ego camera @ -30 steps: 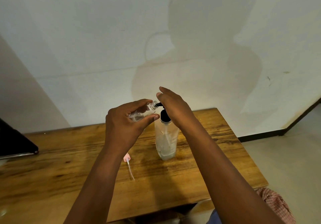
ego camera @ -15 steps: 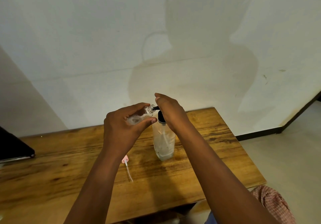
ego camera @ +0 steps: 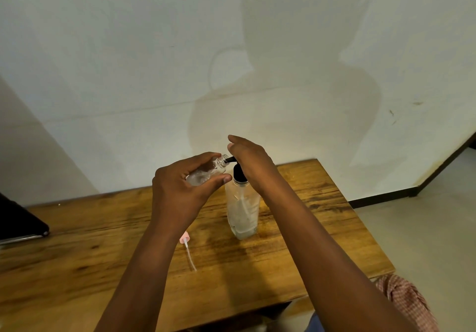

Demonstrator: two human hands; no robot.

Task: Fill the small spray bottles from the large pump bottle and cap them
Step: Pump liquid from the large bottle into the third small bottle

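Left hand (ego camera: pixel 180 190) curled round small clear plastic spray bottle (ego camera: pixel 206 173), tilted, open neck touching black spout; light, slick, best gripped mid-body. Right hand (ego camera: pixel 251 160) flat-fingered atop tall clear pump bottle (ego camera: pixel 242 208) upright on wooden table (ego camera: pixel 77 241); probably tippy, so press straight down

Left hand (ego camera: pixel 180 190) grips tilted small spray bottle (ego camera: pixel 206 173) at pump bottle (ego camera: pixel 242 210) spout; right hand (ego camera: pixel 251 161) rests on pump; pink sprayer cap (ego camera: pixel 186 239) lies on bench (ego camera: pixel 322 228)
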